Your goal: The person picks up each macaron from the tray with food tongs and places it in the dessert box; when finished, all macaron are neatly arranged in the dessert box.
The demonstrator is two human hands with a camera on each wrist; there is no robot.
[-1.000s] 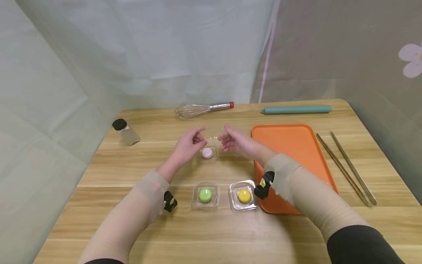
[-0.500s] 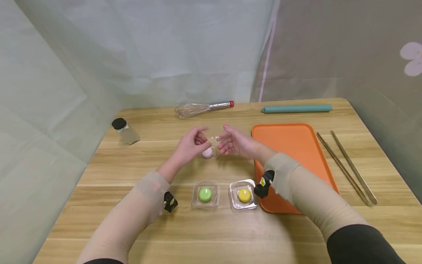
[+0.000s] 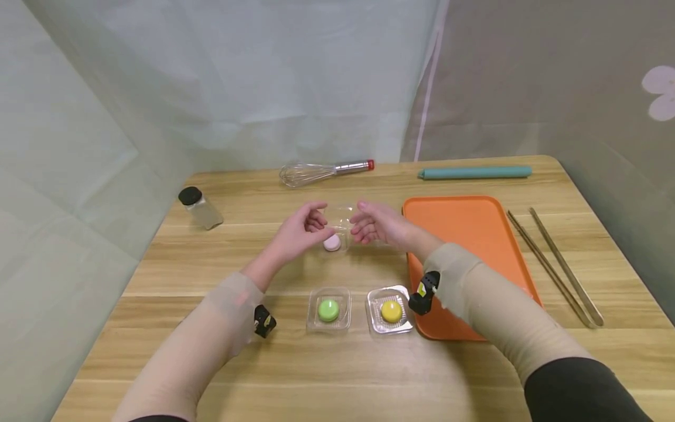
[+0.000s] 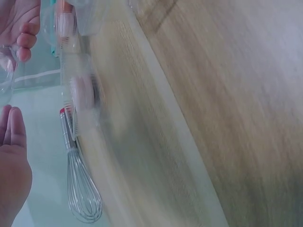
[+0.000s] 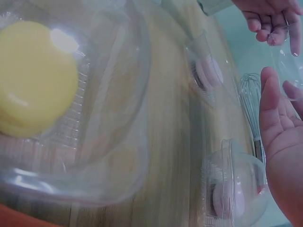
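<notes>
Between my two hands a clear plastic lid [image 3: 339, 214] is held above the table, over a clear box base with a pink macaron [image 3: 331, 242] in it. My left hand [image 3: 302, 230] holds the lid's left side, fingers curled and thumb low near the macaron. At the opposite side, my right hand [image 3: 381, 226] has its thumb and fingers at the rim, as the right wrist view shows. A second boxed pink macaron [image 5: 233, 198] is mostly hidden behind my right hand in the head view. Nearer me stand boxes with a green macaron [image 3: 328, 310] and a yellow macaron [image 3: 391, 312].
An orange tray [image 3: 464, 228] lies under my right forearm, with metal tongs [image 3: 559, 264] to its right. Along the back edge are a whisk [image 3: 327, 172] and a teal rod [image 3: 476, 173]. A black-capped jar [image 3: 200, 208] lies tilted at the left.
My left hand shifts slightly right over the pink macaron, then back left with its forearm. The lid between the hands now shows more plainly. My right hand stays nearly in place.
</notes>
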